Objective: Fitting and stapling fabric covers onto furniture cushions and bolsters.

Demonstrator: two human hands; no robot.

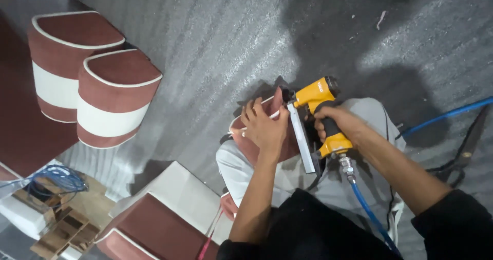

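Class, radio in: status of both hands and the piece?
Left hand pressing red cushion piece on lap. Right hand gripping yellow staple gun. Blue hose trailing.

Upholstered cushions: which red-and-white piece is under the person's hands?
The small one on the lap, pressed by the left hand beside the yellow staple gun in the right hand; the other cushions sit untouched.
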